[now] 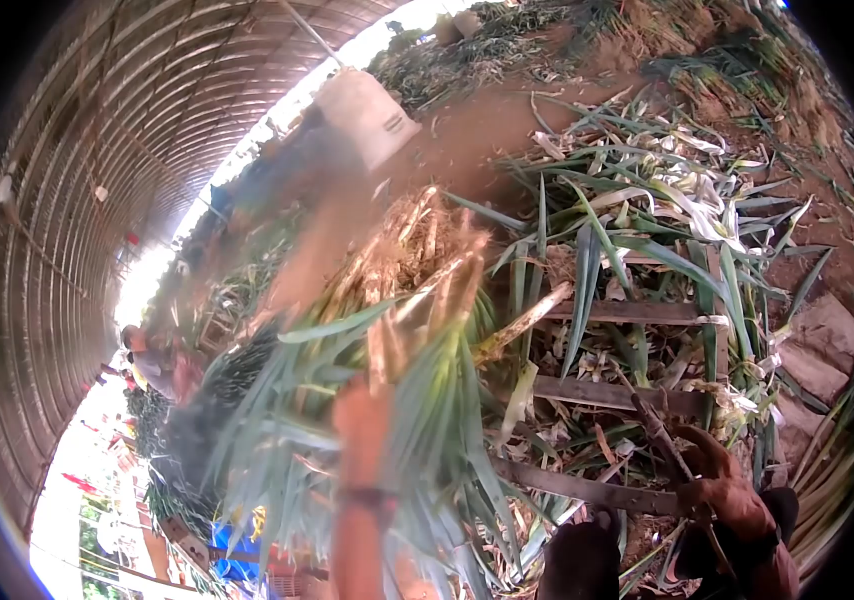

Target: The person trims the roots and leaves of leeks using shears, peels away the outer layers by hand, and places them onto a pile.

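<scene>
From your head view, your blurry left hand is at 7 o'clock, by the big bunch of pale stalks with long green leaves in the middle; I cannot tell how its fingers are. At 4 o'clock, your right hand has fingers curled round a long, thin brown stick.

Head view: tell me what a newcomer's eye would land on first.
First, the big bunch of long green stalks, mid-picture, with the blurred left hand in front of it. Next, the ribbed, arched roof sweeping up the left side. Then the right hand, lower right, closed on a long thin tool.
</scene>
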Motion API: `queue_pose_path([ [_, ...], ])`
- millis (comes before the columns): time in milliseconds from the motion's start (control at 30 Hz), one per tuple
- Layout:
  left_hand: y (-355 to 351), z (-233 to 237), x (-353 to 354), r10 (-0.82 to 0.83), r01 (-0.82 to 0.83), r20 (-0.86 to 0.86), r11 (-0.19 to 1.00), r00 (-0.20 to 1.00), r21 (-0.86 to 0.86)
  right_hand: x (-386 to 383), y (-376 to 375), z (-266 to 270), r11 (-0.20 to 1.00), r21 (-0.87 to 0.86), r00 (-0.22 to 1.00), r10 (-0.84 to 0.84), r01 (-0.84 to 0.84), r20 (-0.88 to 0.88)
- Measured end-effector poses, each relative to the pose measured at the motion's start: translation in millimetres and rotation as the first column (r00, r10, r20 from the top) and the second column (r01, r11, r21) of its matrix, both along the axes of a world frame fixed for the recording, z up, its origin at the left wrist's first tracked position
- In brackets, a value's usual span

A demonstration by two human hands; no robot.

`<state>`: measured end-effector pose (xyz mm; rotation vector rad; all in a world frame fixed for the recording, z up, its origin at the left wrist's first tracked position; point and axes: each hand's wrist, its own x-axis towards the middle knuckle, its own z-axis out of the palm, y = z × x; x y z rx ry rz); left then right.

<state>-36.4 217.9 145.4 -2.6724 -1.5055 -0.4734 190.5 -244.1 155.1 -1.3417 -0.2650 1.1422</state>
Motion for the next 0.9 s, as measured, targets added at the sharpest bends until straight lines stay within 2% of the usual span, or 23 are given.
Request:
queue_pose_path([
  [33, 25, -9, 11, 0.07, -0.069, -0.06, 0.997, 0.996, 0.016, 3, 0, -2, 1.0, -0.007, 1.0, -0.018, 0.018, -0.01],
  [133, 46, -23, 57, 0.119, -0.122, -0.137, 0.992, 0.983, -0.016, 7, -3, -7, 0.996, -0.058, 0.995, -0.073, 0.069, -0.066],
  [233, 59, -37, 80, 0.17, -0.166, -0.138, 0.985, 0.976, 0.039, 15, -3, -2, 0.992, -0.113, 0.993, -0.06, 0.048, -0.103],
  [267, 67, -44, 86, 0.203, -0.195, -0.13, 0.978, 0.971, 0.068, 21, -6, -4, 0.991, -0.13, 0.992, -0.009, -0.007, -0.123],
  [300, 73, -46, 89, 0.205, -0.207, -0.116, 0.978, 0.972, -0.004, 25, -7, -6, 0.988, -0.141, 0.989, 0.039, -0.059, -0.143],
  [367, 90, -58, 94, 0.235, -0.231, -0.111, 0.972, 0.966, 0.041, 25, -1, -8, 0.991, -0.126, 0.988, -0.057, 0.039, -0.143],
  [467, 92, -59, 104, 0.198, -0.199, -0.066, 0.98, 0.978, -0.001, 24, 3, -17, 0.992, -0.058, 0.987, -0.121, 0.115, -0.108],
  [500, 93, -60, 110, 0.123, -0.121, -0.049, 0.992, 0.991, 0.03, 25, 4, -20, 0.991, -0.027, 0.987, -0.13, 0.129, -0.089],
  [567, 87, -54, 116, -0.017, 0.02, -0.032, 0.996, 0.999, 0.092, 32, 2, -26, 0.987, -0.04, 0.972, -0.158, 0.153, -0.174],
  [700, 64, -26, 147, -0.146, 0.143, -0.043, 0.988, 0.988, -0.062, 42, 2, -42, 0.993, -0.066, 0.977, -0.106, 0.095, -0.186],
  [733, 61, -22, 154, -0.134, 0.125, -0.073, 0.985, 0.988, -0.115, 43, 3, -46, 0.994, -0.072, 0.98, -0.092, 0.08, -0.176],
  [833, 88, -36, 157, -0.174, 0.163, -0.1, 0.981, 0.98, -0.11, 46, 4, -57, 0.992, -0.104, 0.986, -0.087, 0.072, -0.145],
  [867, 95, -40, 157, -0.12, 0.118, -0.235, 0.993, 0.965, -0.021, 47, 5, -58, 0.99, -0.117, 0.986, -0.091, 0.075, -0.141],
  [900, 97, -36, 159, -0.092, 0.066, -0.27, 0.992, 0.959, -0.104, 48, 10, -50, 0.989, -0.128, 0.984, -0.092, 0.072, -0.151],
])
